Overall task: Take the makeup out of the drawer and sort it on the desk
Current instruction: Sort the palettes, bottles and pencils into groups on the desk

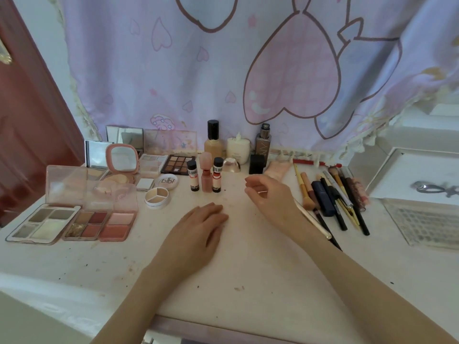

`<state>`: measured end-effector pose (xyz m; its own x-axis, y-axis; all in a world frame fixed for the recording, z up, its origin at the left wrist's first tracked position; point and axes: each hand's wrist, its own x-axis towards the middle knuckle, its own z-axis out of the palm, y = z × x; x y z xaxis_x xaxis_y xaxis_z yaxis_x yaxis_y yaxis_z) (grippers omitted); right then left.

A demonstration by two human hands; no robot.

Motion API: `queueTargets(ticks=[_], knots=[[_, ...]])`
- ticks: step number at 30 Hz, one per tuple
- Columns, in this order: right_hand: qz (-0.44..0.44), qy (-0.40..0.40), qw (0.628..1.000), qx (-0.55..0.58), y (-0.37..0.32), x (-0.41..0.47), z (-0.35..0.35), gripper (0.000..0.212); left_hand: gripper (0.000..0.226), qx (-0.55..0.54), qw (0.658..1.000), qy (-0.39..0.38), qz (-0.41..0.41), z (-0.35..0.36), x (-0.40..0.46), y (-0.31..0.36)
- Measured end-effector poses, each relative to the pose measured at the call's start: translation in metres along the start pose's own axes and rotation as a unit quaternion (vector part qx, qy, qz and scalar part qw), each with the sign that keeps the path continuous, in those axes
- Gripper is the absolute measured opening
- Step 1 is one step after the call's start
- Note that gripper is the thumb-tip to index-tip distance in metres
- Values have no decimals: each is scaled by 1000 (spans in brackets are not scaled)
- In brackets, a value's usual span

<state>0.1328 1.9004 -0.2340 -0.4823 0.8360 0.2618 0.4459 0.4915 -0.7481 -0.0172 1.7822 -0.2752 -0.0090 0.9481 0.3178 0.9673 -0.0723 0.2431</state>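
Head view. Left hand lies flat on the white surface, palm down, fingers straight and together, holding nothing. Right hand is raised just above the surface, fingers loosely curled with thumb near forefinger; nothing visible between them, though something very small could be hidden.

Landmark: three small upright bottles, just behind the left hand's fingertips.
- Left of the bottles: open palettes in a row, a round three-pan pot, a white lidded pot, a pink compact mirror.
- Behind the bottles: a dark eyeshadow palette, a foundation bottle, a cream jar, a dark pump bottle.
- Right of the bottles, beyond the right hand: brushes and pencils side by side; one thin brush runs under the right wrist.
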Motion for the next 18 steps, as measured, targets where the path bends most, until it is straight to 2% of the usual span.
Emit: queueTargets(ticks=[1,3,6,9,11,14,18], knots=[[-3,11,1000,-7,3,-5,-11,24,47,-8,999,-3,30,1,1,4],[1,31,999,-40,14,-12,-35,20,57,-14,997,-48,62,3,7,17],[23,52,990,-128,34,-14,-64,18,75,26,990,-120,64,14,25,33],[74,61,970,-225,53,-10,-86,19,58,53,985,-156,50,24,48,48],[108,66,952,-280,62,-9,-95,19,53,54,984,-163,39,28,58,54],[121,58,943,-306,71,-11,-99,25,53,58,985,-156,35,32,62,56],[132,40,925,-353,74,-10,-96,27,64,43,988,-146,32,32,61,54]])
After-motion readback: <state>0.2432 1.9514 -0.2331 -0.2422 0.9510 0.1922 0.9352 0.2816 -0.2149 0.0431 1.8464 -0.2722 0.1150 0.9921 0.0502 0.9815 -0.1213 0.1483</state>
